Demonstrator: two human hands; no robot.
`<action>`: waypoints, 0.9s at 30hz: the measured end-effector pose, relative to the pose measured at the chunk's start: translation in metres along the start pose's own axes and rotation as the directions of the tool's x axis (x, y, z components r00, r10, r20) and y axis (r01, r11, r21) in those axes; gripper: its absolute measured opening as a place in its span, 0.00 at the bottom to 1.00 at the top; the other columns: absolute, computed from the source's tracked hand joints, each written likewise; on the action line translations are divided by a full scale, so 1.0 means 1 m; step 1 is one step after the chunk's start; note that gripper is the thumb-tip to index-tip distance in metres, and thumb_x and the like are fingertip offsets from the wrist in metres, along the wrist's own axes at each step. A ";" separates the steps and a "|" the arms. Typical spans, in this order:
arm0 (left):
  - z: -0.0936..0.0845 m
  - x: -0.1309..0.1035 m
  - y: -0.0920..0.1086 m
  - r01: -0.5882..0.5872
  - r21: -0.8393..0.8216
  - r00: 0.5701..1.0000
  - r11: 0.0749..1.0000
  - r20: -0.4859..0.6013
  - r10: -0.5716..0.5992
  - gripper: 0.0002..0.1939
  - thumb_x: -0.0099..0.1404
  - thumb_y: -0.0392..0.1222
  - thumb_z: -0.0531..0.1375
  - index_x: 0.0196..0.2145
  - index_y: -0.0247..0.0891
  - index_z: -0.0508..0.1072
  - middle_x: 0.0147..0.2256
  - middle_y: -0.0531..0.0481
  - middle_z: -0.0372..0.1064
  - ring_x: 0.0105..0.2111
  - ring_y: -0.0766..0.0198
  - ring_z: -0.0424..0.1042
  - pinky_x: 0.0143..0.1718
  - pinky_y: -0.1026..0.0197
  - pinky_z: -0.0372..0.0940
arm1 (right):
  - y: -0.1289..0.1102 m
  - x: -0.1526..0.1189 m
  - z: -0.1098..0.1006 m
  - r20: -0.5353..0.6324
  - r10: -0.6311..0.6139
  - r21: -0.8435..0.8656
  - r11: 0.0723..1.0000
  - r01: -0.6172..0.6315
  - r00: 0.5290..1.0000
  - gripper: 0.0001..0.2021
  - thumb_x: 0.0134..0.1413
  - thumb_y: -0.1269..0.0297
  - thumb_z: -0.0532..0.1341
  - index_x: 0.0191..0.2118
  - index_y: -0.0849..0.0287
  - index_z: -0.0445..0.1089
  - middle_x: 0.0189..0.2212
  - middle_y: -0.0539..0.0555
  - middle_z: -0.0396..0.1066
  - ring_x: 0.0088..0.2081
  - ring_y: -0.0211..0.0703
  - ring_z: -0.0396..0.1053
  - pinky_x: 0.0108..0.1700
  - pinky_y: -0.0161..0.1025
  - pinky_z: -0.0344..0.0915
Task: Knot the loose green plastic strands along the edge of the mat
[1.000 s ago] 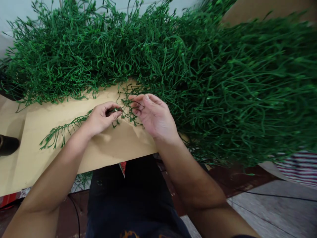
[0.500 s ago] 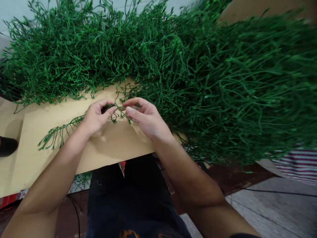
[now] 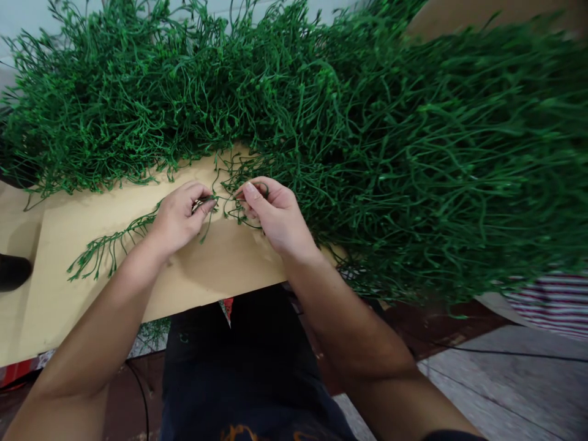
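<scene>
Between finger and thumb, my left hand (image 3: 181,214) pinches the stem end of a green artificial sprig (image 3: 114,240), whose branched part lies to the left on the brown cardboard (image 3: 202,263). My right hand (image 3: 273,211) is closed in a pinch on a thin green stem piece (image 3: 224,198), which stretches across the small gap between both hands. Whether this piece belongs to the sprig is hard to make out. Loose thin tips hang below the fingers. Both hands are just above the cardboard, in front of the big green heap.
A large heap of green artificial foliage (image 3: 285,92) spans the back and whole right side. A dark rounded object (image 3: 13,272) stands at the left edge. Red-and-white striped cloth (image 3: 551,305) shows at lower right, and a brown cardboard piece (image 3: 496,18) at the top right.
My right hand has turned and drawn slightly right and up, widening the gap between the hands, with a thin stem now stretched across. My left hand stays nearly in place.
</scene>
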State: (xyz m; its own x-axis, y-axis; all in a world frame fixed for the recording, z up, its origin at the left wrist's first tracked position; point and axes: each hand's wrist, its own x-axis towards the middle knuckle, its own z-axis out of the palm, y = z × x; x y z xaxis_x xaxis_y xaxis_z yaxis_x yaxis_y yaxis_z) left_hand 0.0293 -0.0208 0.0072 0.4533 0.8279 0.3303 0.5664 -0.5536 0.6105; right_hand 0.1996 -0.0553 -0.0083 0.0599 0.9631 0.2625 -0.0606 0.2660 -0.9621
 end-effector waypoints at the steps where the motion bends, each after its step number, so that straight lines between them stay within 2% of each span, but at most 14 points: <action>1: 0.000 -0.001 0.000 0.016 -0.039 1.000 0.999 0.005 -0.016 0.05 0.60 0.40 0.55 0.29 0.36 0.67 0.28 0.51 0.68 0.30 0.66 0.65 0.33 0.62 0.59 | -0.001 0.000 0.000 0.005 -0.026 -0.048 0.998 0.026 1.000 0.21 0.50 0.43 0.60 0.27 0.59 0.65 0.19 0.44 0.55 0.21 0.28 0.49 0.23 0.32 0.50; 5: 0.003 -0.003 -0.002 0.119 -0.322 0.988 0.939 0.129 -0.081 0.06 0.63 0.43 0.52 0.30 0.39 0.62 0.24 0.54 0.65 0.24 0.69 0.64 0.28 0.64 0.59 | -0.001 0.000 0.000 0.022 -0.103 -0.194 0.975 0.105 0.994 0.24 0.51 0.42 0.58 0.22 0.59 0.60 0.18 0.44 0.52 0.23 0.29 0.50 0.26 0.33 0.51; 7: 0.004 -0.003 -0.004 0.122 -0.372 0.987 0.920 0.139 -0.074 0.07 0.63 0.44 0.52 0.31 0.39 0.62 0.22 0.55 0.62 0.21 0.70 0.61 0.26 0.65 0.58 | 0.001 0.000 -0.002 0.040 -0.092 -0.234 0.967 0.099 0.995 0.24 0.51 0.41 0.57 0.22 0.59 0.58 0.18 0.44 0.52 0.23 0.29 0.49 0.26 0.33 0.50; 13: 0.000 -0.003 -0.009 0.040 -0.129 0.999 0.991 0.037 -0.035 0.09 0.63 0.46 0.53 0.32 0.38 0.67 0.24 0.54 0.62 0.24 0.68 0.59 0.28 0.65 0.55 | 0.001 -0.004 -0.010 0.172 0.010 -0.390 0.919 0.059 0.985 0.19 0.52 0.47 0.59 0.27 0.61 0.66 0.20 0.47 0.61 0.24 0.31 0.54 0.27 0.34 0.51; 16: -0.002 -0.005 -0.004 0.054 -0.025 0.998 0.998 0.011 -0.054 0.10 0.63 0.45 0.52 0.31 0.38 0.68 0.22 0.55 0.62 0.23 0.68 0.59 0.26 0.64 0.53 | -0.004 -0.006 -0.010 0.178 -0.001 -0.432 0.898 0.080 0.984 0.16 0.55 0.53 0.58 0.25 0.61 0.64 0.20 0.47 0.59 0.24 0.32 0.54 0.29 0.35 0.51; 19: 0.000 -0.005 0.005 0.060 0.063 0.998 0.996 -0.037 -0.058 0.08 0.62 0.42 0.53 0.31 0.39 0.71 0.23 0.53 0.66 0.24 0.65 0.62 0.27 0.63 0.53 | -0.010 -0.009 -0.005 0.152 -0.112 -0.427 0.889 0.167 0.982 0.18 0.57 0.58 0.55 0.20 0.59 0.56 0.19 0.46 0.52 0.24 0.31 0.51 0.28 0.35 0.49; 22: 0.001 -0.001 0.003 0.083 0.159 0.995 0.984 -0.073 -0.072 0.08 0.61 0.38 0.53 0.32 0.40 0.72 0.25 0.52 0.70 0.26 0.62 0.66 0.29 0.62 0.55 | -0.024 -0.018 0.005 0.187 -0.240 -0.376 0.878 0.295 0.953 0.20 0.58 0.61 0.54 0.18 0.58 0.49 0.18 0.46 0.48 0.22 0.31 0.48 0.27 0.36 0.47; 25: -0.011 0.004 -0.020 0.223 0.156 0.959 0.962 -0.211 -0.188 0.06 0.62 0.39 0.54 0.29 0.40 0.70 0.23 0.52 0.67 0.27 0.62 0.64 0.29 0.61 0.54 | -0.047 -0.033 0.010 0.233 -0.353 -0.276 0.870 0.410 0.906 0.20 0.60 0.65 0.53 0.19 0.58 0.47 0.17 0.46 0.46 0.22 0.32 0.48 0.27 0.37 0.49; 26: -0.017 0.005 -0.030 0.263 0.100 0.935 0.960 -0.272 -0.227 0.06 0.63 0.40 0.54 0.28 0.40 0.67 0.21 0.54 0.64 0.25 0.63 0.61 0.29 0.61 0.53 | -0.055 -0.038 0.010 0.233 -0.395 -0.252 0.858 0.447 0.889 0.19 0.60 0.65 0.53 0.19 0.58 0.47 0.18 0.47 0.47 0.23 0.33 0.49 0.27 0.37 0.50; 27: -0.025 0.006 -0.040 0.252 0.018 0.924 0.967 -0.302 -0.236 0.08 0.64 0.41 0.53 0.27 0.41 0.64 0.21 0.54 0.61 0.25 0.65 0.58 0.29 0.62 0.52 | -0.062 -0.042 0.008 0.218 -0.431 -0.245 0.844 0.477 0.876 0.19 0.60 0.66 0.53 0.19 0.58 0.49 0.18 0.48 0.49 0.23 0.34 0.51 0.28 0.38 0.51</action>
State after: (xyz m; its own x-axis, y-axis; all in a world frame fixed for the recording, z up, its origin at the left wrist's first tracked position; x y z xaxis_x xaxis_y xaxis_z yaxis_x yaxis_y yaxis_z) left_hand -0.0078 0.0081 0.0025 0.0775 0.9223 0.3787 0.6745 -0.3282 0.6613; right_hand 0.1929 -0.1120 0.0406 -0.1390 0.7376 0.6608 0.2216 0.6735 -0.7052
